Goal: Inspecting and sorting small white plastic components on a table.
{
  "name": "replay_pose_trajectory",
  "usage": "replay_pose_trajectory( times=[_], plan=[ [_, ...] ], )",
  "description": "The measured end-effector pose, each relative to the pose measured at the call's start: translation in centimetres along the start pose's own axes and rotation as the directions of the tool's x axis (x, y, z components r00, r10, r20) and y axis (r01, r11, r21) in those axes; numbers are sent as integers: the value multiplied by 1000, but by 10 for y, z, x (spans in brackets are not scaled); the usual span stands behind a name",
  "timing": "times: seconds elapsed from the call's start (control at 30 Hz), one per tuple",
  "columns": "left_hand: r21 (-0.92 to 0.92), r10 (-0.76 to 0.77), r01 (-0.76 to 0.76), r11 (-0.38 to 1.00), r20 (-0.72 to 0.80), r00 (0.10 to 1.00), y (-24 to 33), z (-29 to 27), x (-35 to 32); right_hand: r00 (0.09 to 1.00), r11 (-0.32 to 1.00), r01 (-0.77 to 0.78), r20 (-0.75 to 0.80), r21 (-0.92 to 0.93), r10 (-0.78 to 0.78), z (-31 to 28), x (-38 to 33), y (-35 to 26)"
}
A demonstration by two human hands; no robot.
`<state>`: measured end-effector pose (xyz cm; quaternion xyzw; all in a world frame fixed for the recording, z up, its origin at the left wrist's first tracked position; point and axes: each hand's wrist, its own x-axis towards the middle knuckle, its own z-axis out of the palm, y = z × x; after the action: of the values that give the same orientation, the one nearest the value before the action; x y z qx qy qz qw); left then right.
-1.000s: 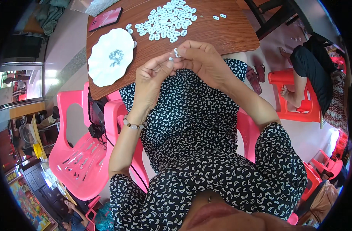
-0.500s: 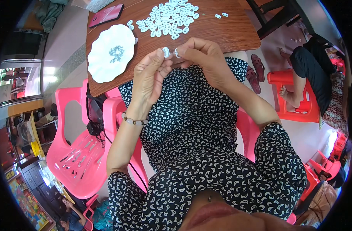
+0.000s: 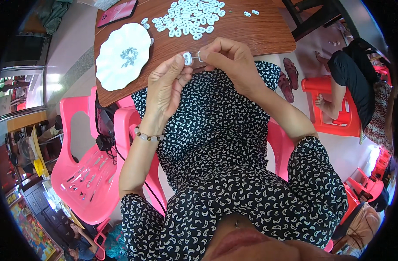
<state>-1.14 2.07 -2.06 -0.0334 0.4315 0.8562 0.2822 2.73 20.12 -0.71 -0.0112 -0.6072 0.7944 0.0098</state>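
Note:
Between the thumb and fingers of my left hand (image 3: 166,85) is a white oval plastic piece with two holes (image 3: 187,58), shaped like a cord lock. My right hand (image 3: 233,63) pinches a smaller white part (image 3: 199,55). A thin metal spring (image 3: 194,57) spans the short gap between the two pieces. Both hands are raised above my lap by the table's near edge. Left of them, a white wavy-rimmed plate (image 3: 109,67) carries a small heap of silvery pieces (image 3: 129,57) that look like springs. Many white two-hole pieces (image 3: 190,19) lie piled beyond my hands.
The brown wooden table (image 3: 268,37) also bears a pink flat box (image 3: 117,13) and two loose white pieces (image 3: 251,13) at the right. A pink chair (image 3: 83,185) stands at my left. At the right, a person's bare foot (image 3: 325,104) rests on a red stool (image 3: 312,87).
My right hand's white part has drawn slightly away from the left piece, and the spring between them shows more clearly. The table and plate sit a little higher and further left in view.

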Motion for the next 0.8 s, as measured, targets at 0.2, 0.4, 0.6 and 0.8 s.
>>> replay_pose_trajectory(
  times=[0.2,0.4,0.6,0.8],
  plan=[
    [18,4,-3,1000,-25,1000,0,4,-1,1000,999,-14,-5,-34,13,-1,0,1],
    [42,24,-23,999,-38,999,0,3,-1,1000,998,-17,-14,-54,16,0,1,2],
    [65,57,-53,996,-56,997,-1,5,-2,998,997,35,-40,-62,-38,1,2,6],
    [107,108,-101,989,-65,992,-3,5,-2,997,993,58,-49,-106,-63,2,2,7]
  ],
)
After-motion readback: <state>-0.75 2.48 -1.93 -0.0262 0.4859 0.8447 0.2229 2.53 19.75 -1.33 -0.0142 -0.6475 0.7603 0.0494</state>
